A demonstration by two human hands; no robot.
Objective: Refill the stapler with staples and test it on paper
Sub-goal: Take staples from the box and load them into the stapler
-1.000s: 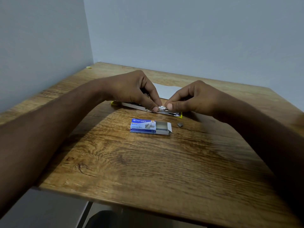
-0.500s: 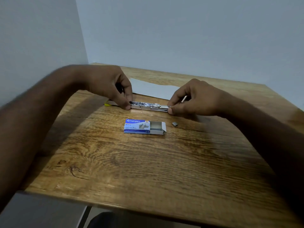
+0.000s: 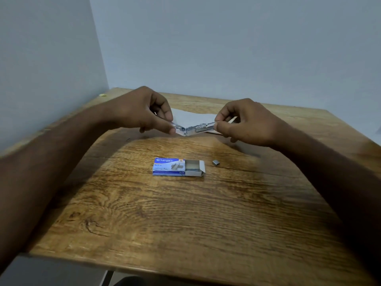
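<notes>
A metal stapler (image 3: 195,129), swung open at its hinge into a shallow V, is held just above the wooden table (image 3: 185,213). My left hand (image 3: 144,110) pinches its left arm and my right hand (image 3: 243,122) pinches its right arm, the staple channel. A white sheet of paper (image 3: 189,117) lies on the table behind the stapler, partly hidden by both hands. Nearer to me lies a blue staple box (image 3: 171,167) with its inner tray slid out to the right. A small block of staples (image 3: 215,162) rests on the table just right of the box.
The table stands in a corner, with grey walls close on the left and at the back. A small yellow scrap (image 3: 103,95) lies at the table's far left corner. The table's near edge runs across the bottom of the view.
The stapler lay flat and straight on the table; both hands have lifted it and folded its two arms upward at the hinge. My hands have moved apart and up.
</notes>
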